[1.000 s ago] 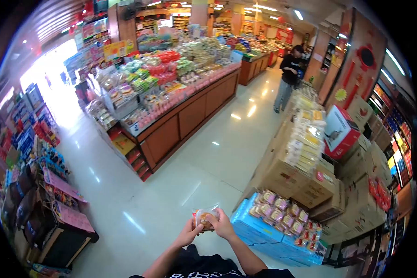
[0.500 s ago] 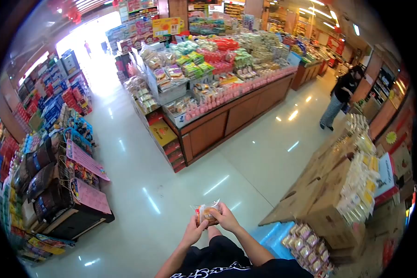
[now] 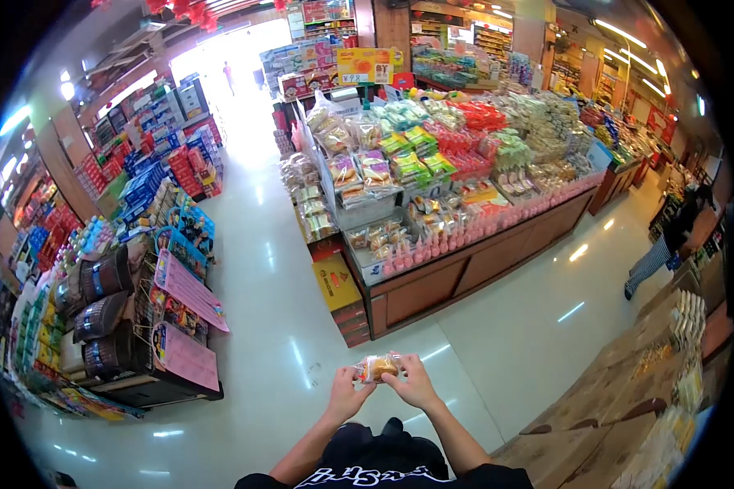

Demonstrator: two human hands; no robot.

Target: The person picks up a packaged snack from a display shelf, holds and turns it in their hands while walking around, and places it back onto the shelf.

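Left hand (image 3: 351, 395): fingers closed on the left end of the clear-wrapped packet (image 3: 379, 368). 
Right hand (image 3: 414, 385): thumb laid on the near face at the right, the other fingers bent around that end; fingertips behind not visible.
Clear-wrapped packet, one: golden-brown contents, reddish print at left; held lengthwise between the hands, in front of the body, above the floor (image 3: 257, 350).
Change: hands farther apart than half a second ago, packet drawn out flatter between them; view swung left, the blue-sided stack of packs gone from sight. In effect, judged only: the packet is under two-ended control, its near face less covered.
Beyond, ahead: wooden counter (image 3: 416, 297) heaped with packaged goods.
Left: rack with pink sheets (image 3: 185, 356).
Lower right: cardboard boxes (image 3: 559, 444); farther off, a person in striped trousers (image 3: 651, 265).
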